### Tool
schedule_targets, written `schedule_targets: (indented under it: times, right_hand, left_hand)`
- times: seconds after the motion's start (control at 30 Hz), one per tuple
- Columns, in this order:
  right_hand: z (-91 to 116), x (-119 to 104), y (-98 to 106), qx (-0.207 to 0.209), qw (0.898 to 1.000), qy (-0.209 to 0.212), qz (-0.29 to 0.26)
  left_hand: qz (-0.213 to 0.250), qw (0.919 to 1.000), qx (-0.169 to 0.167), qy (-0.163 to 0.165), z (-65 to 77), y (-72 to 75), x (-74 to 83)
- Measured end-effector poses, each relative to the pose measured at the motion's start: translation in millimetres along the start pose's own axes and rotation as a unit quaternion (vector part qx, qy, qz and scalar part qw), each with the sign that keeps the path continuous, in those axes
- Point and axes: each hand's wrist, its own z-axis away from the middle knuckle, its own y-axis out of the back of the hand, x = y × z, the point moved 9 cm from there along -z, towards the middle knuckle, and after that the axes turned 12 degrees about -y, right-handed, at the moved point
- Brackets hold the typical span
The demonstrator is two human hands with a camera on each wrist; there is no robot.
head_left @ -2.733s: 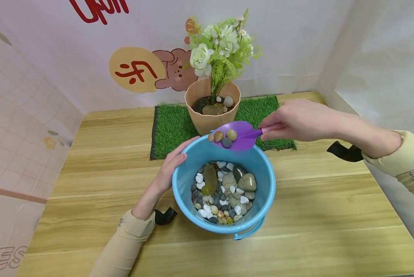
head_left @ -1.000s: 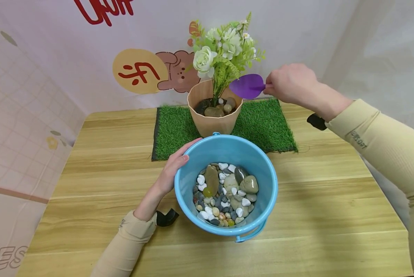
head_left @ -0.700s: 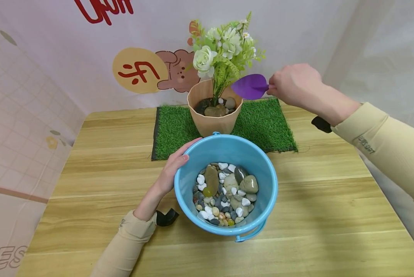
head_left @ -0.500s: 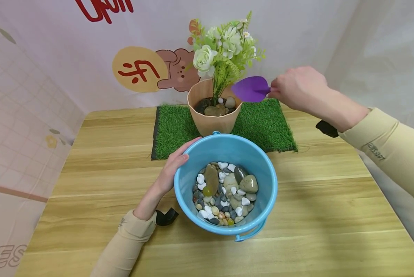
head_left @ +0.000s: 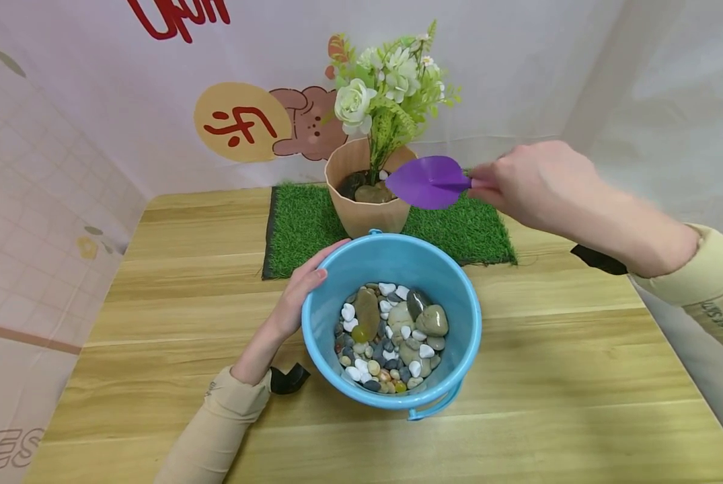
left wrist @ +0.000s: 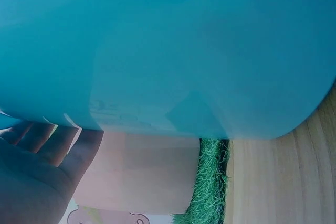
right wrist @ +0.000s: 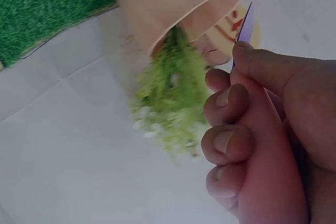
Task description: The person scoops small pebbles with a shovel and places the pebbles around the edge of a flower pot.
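In the head view my right hand (head_left: 549, 181) grips the pink handle (right wrist: 268, 156) of a purple trowel (head_left: 430, 181). No stones show on the blade, which hangs in front of the right rim of a peach flowerpot (head_left: 370, 218). White flowers (head_left: 391, 87) stand in the pot among stones (head_left: 373, 193); the blade hides part of its inside. My left hand (head_left: 294, 296) holds the rim of a blue bucket (head_left: 391, 259), thumb over the edge and fingers along the outer wall. Inside the bucket lie many wet pebbles (head_left: 391, 336) of mixed sizes.
The pot stands on a green turf mat (head_left: 300, 228) at the back of the wooden table (head_left: 555, 376). A blue bucket handle (head_left: 436, 407) hangs down in front. Printed cloth walls (head_left: 506, 67) enclose the table's back and sides.
The trowel, which carried several pebbles over the bucket, rose to the pot's right rim and lost them. Now it has come lower and nearer. My left hand stays on the bucket.
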Motion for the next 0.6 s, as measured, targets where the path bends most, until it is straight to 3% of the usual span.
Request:
schedule_targets:
  times: [0.27, 0.6]
  right_hand:
    - [31, -39, 5, 0.035, 0.998, 0.052, -0.001]
    - [52, -83, -22, -0.035, 0.994, 0.102, 0.015]
  left_hand:
    - [0.002, 1.0000, 0.003, 0.001, 0.6, 1.4, -1.1]
    - [0.010, 0.9999, -0.002, -0.007, -0.7, -0.9, -0.4]
